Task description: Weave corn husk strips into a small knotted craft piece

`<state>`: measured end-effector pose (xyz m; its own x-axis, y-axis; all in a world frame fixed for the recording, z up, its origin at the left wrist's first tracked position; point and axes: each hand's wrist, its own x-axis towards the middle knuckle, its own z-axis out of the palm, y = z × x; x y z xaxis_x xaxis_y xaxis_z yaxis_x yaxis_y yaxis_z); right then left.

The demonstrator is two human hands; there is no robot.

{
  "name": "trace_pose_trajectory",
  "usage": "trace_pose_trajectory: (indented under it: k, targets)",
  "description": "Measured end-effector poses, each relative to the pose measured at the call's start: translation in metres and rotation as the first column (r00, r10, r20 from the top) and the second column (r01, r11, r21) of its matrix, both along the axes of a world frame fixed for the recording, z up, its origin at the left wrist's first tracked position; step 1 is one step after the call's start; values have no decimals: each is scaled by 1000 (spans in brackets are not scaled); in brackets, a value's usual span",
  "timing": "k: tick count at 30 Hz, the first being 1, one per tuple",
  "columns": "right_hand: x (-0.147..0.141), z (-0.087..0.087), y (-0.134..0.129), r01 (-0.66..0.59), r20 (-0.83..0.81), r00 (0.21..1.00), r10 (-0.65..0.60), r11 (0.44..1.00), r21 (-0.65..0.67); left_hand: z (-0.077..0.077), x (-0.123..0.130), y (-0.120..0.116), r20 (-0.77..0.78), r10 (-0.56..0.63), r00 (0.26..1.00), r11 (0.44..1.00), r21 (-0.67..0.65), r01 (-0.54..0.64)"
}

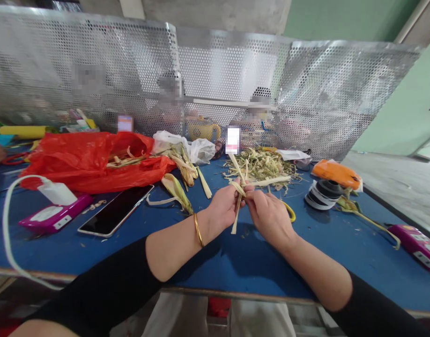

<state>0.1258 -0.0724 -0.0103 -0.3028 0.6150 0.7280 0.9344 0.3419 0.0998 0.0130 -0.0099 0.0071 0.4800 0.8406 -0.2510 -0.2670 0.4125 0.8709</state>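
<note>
My left hand (224,202), with a gold bangle on its wrist, is closed on pale dried husk strips (238,188) that cross and fold over one another. My right hand (269,213) pinches the same strips from the right side, fingertips close to the crossing. One strip end points up and away, another hangs down below the fingers. Under and behind my right hand shows a yellow loop (289,210), perhaps a scissors handle. Beyond my hands lies a heap of shredded husk (266,164). The fingertips partly hide how the strips are joined.
A red plastic bag (70,161) with husks, a phone (116,210) and a purple power strip (55,215) lie left. Black-and-white spools (322,194), an orange packet (336,174) and another purple power strip (417,245) are right. A perforated metal screen (225,70) stands behind.
</note>
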Motion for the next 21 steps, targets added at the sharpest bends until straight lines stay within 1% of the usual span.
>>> trace_pose_trajectory:
  k: [2, 3, 6, 8, 10, 12, 14, 15, 16, 18, 20, 21]
  targets:
    - [0, 0, 1, 5, -15, 1000, -5, 1000, 5, 2, -1, 0, 149, 38, 988, 990, -137, -18]
    - [0, -1, 1, 4, -19, 1000, -4, 1000, 8, 3, -1, 0, 196, 44, 980, 982, -188, -6]
    - [2, -2, 2, -21, -3, 1000, 21, 1000, 4, 6, -3, 1, 242, 25, 970, 965, -258, 39]
    - [3, -1, 1, -29, 37, 999, 30, 999, -29, 9, -5, 2, 255, 42, 966, 963, -267, 29]
    - [2, 2, -2, -12, 101, 995, 18, 999, -52, 11, -7, 5, 248, 86, 965, 967, -254, -21]
    - [0, 5, -6, -14, 159, 987, 19, 999, -30, 10, -7, 7, 217, 141, 966, 973, -210, -95]
    - [-3, 9, -10, -51, 223, 973, 51, 999, -4, 6, -5, 9, 177, 171, 969, 977, -155, -144]
    - [-5, 10, -11, -76, 262, 962, 75, 997, -7, 4, -3, 8, 159, 167, 973, 980, -133, -146]
    - [-6, 11, -12, -98, 304, 947, 101, 995, -25, 1, -1, 8, 142, 148, 979, 984, -118, -132]
    - [-8, 12, -12, -124, 370, 918, 145, 989, -80, -4, 3, 4, 126, 74, 989, 994, -93, -62]
    - [-9, 12, -11, -123, 398, 903, 160, 985, -118, -7, 5, 0, 123, 13, 992, 998, -56, -6]
    - [-9, 12, -10, -115, 407, 900, 158, 985, -129, -7, 6, -2, 94, -8, 996, 1000, -25, 10]
